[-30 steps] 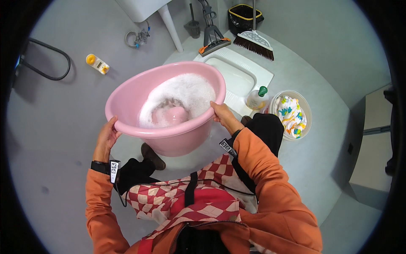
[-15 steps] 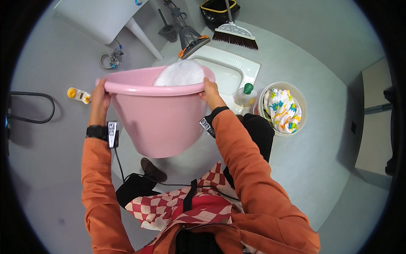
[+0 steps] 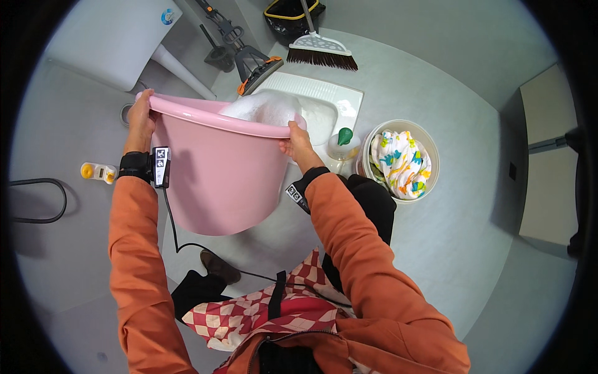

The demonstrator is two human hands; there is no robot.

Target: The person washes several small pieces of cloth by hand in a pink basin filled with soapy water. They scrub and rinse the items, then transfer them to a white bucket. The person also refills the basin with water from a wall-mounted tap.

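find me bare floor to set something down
Bare floor lies between the pale bucket of patterned cloth and the beige cabinet; more runs from the bucket up to the broom. Crowded: around the squat toilet, with the mop, green-topped bottle and pink tub close together.

We record one pale grey floor [image 3: 455,249], spreading from the middle to the right of the frame. On it we count, at upper centre, one black bin [image 3: 289,31] with yellow rim, one dark-bristled broom [image 3: 321,51] and one white squat pan [image 3: 349,103]; right of centre, one round bucket [image 3: 425,138].
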